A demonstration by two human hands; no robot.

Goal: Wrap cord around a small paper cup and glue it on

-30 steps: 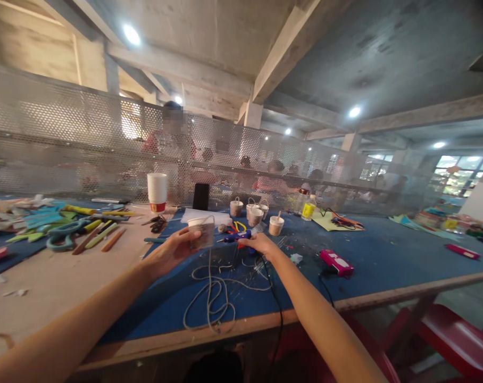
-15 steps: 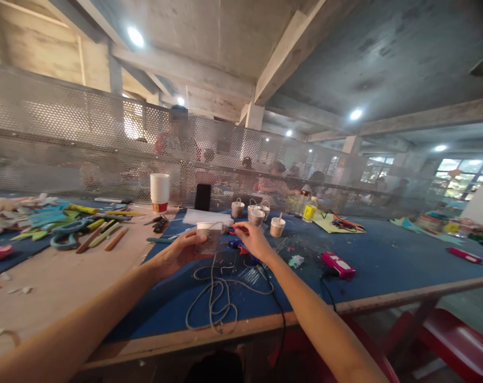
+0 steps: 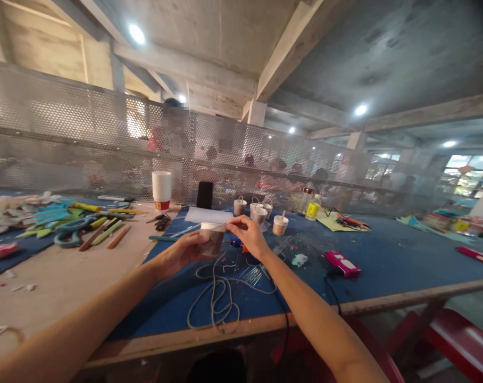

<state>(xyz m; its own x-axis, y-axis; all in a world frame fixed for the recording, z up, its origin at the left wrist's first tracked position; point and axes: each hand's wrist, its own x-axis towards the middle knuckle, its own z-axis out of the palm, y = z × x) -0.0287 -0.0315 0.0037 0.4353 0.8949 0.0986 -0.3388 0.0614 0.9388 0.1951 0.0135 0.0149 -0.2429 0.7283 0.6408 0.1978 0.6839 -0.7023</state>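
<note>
My left hand [image 3: 181, 252] is wrapped around a small clear plastic cup [image 3: 211, 239] held above the blue table mat [image 3: 377, 260]. My right hand [image 3: 247, 234] pinches at the cup's rim, fingers closed on the grey cord [image 3: 217, 290] that hangs down from the cup and coils on the mat. A blue and orange glue gun [image 3: 239, 244] lies on the mat just behind my right hand, its black cable running off the table's front edge.
Several small cord-wrapped cups [image 3: 259, 213] and a stack of paper cups [image 3: 161, 189] stand further back. Scissors [image 3: 72, 231], sticks and coloured scraps lie left. A pink box [image 3: 342, 264] sits right. A perforated metal screen [image 3: 66, 143] backs the table, people beyond it.
My right hand let go of the glue gun, which now lies on the mat, and rose to the cup's rim. My left hand kept hold of the cup.
</note>
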